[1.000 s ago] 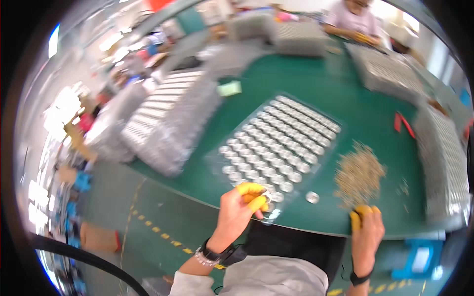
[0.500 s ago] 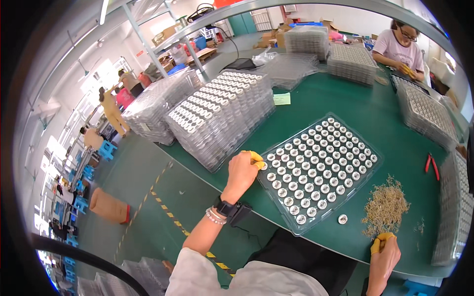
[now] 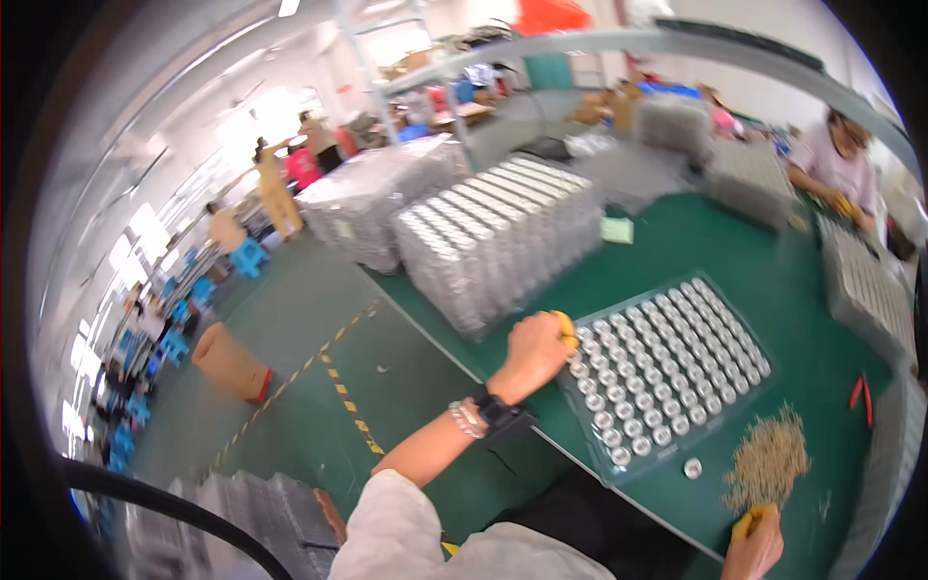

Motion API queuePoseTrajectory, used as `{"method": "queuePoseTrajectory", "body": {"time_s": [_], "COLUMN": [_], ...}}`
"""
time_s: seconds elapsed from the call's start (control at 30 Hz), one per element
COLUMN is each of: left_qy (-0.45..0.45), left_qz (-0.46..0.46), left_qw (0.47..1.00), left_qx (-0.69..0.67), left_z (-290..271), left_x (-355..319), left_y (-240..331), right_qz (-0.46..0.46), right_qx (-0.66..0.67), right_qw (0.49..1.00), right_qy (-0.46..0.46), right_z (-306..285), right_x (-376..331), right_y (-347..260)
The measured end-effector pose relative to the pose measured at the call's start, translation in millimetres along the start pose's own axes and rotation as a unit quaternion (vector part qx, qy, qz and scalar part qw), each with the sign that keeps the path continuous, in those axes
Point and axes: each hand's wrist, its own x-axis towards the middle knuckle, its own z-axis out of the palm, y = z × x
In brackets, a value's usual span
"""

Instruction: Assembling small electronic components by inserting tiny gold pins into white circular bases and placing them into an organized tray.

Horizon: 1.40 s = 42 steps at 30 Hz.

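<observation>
My left hand (image 3: 535, 356), in yellow finger covers, is at the left corner of a clear plastic tray (image 3: 619, 474). Its thumb and fingers are closed beside the end of a row; whatever is between them is hidden and blurred. Rows of small round silver-white parts (image 3: 641, 446) fill the tray. One loose round part (image 3: 692, 469) lies on the table near the tray's front corner. My right hand (image 3: 754, 549), also in yellow finger covers, is pinched at the near edge of a pile of small brass-coloured pins (image 3: 768, 459). I cannot make out what its fingertips hold.
Tall stacks of filled clear trays (image 3: 503, 251) stand on the green table (image 3: 667, 232) at the back left. Red-handled pliers (image 3: 861, 398) lie at the right, near more stacked trays (image 3: 884, 483). A co-worker (image 3: 833, 169) sits at the far right. A metal bar (image 3: 599, 43) crosses above.
The view has swung, so the scene sits farther right and lower, and is blurred. My left hand stays at the tray's left corner, my right hand at the pin pile.
</observation>
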Motion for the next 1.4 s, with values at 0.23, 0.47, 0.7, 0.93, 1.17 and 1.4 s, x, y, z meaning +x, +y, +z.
{"method": "queuePoseTrajectory", "body": {"time_s": [0.23, 0.47, 0.7, 0.93, 1.17, 1.4], "left_qy": [-0.006, -0.006, 0.002, 0.027, 0.009, -0.001], "left_qz": [0.063, 0.034, 0.066, 0.095, 0.108, 0.101], "left_qw": [0.998, 0.996, 0.997, 0.995, 0.994, 0.995], "left_qx": [-0.024, -0.086, -0.042, -0.009, 0.003, -0.007], "left_z": [19, 18, 24, 25, 21, 21], "left_x": [24, 34, 40, 38, 35, 37], "left_y": [6, -1, -2, 1, 5, 3], "right_qz": [-0.026, -0.082, -0.052, -0.022, 0.016, 0.028], "right_qx": [0.012, 0.034, 0.046, 0.192, 0.210, 0.202], "right_qw": [1.000, 0.996, 0.997, 0.981, 0.977, 0.978], "right_qy": [0.002, -0.008, -0.040, 0.008, 0.031, 0.033], "right_z": [-11, -14, -12, -22, -26, -25], "right_x": [-7, 1, 2, -7, -12, -13], "right_y": [-3, -6, -2, -10, -10, -9]}}
